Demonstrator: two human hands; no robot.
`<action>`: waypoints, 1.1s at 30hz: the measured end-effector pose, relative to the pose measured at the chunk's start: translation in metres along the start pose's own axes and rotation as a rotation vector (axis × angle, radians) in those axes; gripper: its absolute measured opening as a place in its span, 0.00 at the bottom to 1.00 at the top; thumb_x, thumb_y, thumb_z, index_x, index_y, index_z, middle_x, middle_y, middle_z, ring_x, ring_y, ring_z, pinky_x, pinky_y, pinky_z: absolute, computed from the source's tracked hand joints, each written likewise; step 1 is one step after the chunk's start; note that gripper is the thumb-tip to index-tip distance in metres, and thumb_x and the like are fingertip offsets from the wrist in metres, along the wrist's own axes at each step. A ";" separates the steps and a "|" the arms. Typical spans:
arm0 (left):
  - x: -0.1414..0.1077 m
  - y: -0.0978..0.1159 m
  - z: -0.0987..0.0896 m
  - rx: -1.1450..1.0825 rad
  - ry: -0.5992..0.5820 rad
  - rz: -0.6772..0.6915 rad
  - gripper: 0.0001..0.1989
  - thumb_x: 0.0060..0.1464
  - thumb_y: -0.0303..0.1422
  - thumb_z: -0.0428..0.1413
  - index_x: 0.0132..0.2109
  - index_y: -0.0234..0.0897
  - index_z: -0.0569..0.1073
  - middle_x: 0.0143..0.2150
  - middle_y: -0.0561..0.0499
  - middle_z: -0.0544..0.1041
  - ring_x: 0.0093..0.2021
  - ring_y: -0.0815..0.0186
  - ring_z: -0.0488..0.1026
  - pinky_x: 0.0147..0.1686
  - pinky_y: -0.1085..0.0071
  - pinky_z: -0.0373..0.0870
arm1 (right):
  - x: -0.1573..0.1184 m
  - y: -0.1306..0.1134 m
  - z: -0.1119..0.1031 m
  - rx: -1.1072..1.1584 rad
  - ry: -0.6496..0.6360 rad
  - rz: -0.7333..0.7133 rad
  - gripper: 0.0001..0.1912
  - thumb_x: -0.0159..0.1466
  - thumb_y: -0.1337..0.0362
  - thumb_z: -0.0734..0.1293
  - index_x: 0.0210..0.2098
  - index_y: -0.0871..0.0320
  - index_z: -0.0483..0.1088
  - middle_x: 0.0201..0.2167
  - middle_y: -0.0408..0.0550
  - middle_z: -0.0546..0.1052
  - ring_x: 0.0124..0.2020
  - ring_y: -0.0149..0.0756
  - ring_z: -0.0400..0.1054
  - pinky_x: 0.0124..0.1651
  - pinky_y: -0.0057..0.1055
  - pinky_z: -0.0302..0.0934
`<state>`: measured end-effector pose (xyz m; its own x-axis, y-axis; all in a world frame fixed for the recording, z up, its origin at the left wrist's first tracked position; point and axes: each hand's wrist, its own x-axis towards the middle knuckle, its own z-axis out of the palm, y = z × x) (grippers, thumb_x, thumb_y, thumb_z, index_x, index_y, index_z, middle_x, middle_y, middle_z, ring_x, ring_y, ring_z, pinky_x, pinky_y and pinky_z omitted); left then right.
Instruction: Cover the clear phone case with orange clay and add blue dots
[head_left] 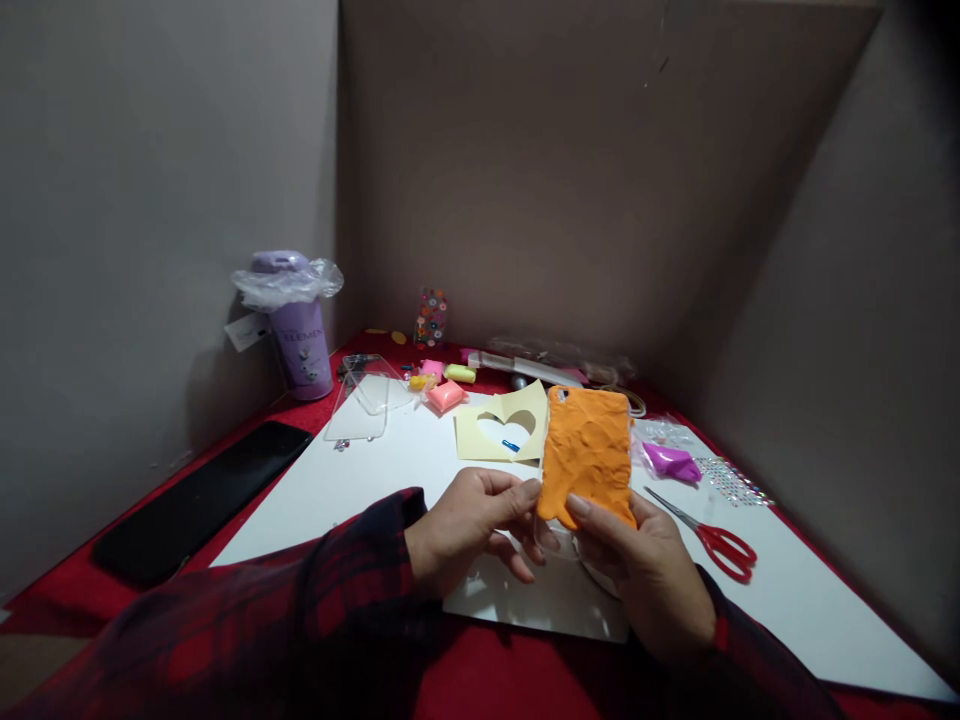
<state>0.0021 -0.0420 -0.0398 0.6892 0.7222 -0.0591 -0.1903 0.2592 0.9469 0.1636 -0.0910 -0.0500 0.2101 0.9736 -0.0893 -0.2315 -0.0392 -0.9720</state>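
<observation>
A clear phone case (pixel 556 542) is held up in front of me, its back mostly covered with bumpy orange clay (pixel 589 450). Bare plastic shows along the bottom, and a camera hole is visible at the top left. My right hand (pixel 649 560) grips the case from the right, its thumb pressed on the lower clay. At the left edge, my left hand (pixel 480 520) pinches the case between thumb and fingers. Behind the case lies a pale yellow paper (pixel 469 435) with a heart cut out, a small blue piece (pixel 511 446) within the opening.
Red-handled scissors (pixel 727 550), a purple clay packet (pixel 673 462) and a rhinestone sheet (pixel 735 482) lie to the right. Leftward are clear cases (pixel 352 405), a black phone-like slab (pixel 202 500) and a purple tumbler (pixel 304 345). Clay packets (pixel 448 397) sit farther back on the white board (pixel 292 520).
</observation>
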 end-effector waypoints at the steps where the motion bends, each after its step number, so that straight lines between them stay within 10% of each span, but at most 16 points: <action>1: 0.000 0.000 -0.001 -0.014 -0.010 -0.011 0.19 0.49 0.45 0.54 0.31 0.29 0.72 0.28 0.45 0.73 0.24 0.69 0.69 0.21 0.73 0.68 | 0.000 0.000 0.000 0.006 0.009 -0.010 0.15 0.50 0.59 0.72 0.31 0.61 0.68 0.23 0.44 0.69 0.19 0.25 0.56 0.20 0.22 0.50; 33: 0.002 -0.004 0.004 -0.045 0.002 -0.097 0.08 0.45 0.31 0.57 0.30 0.28 0.71 0.27 0.45 0.74 0.25 0.64 0.73 0.26 0.69 0.70 | 0.002 0.006 0.001 -0.001 -0.014 -0.010 0.15 0.51 0.58 0.72 0.31 0.60 0.66 0.18 0.38 0.63 0.17 0.23 0.51 0.19 0.21 0.46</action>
<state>0.0064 -0.0440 -0.0423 0.7046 0.6936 -0.1502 -0.1545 0.3565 0.9214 0.1616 -0.0888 -0.0559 0.1989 0.9770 -0.0764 -0.2283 -0.0296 -0.9731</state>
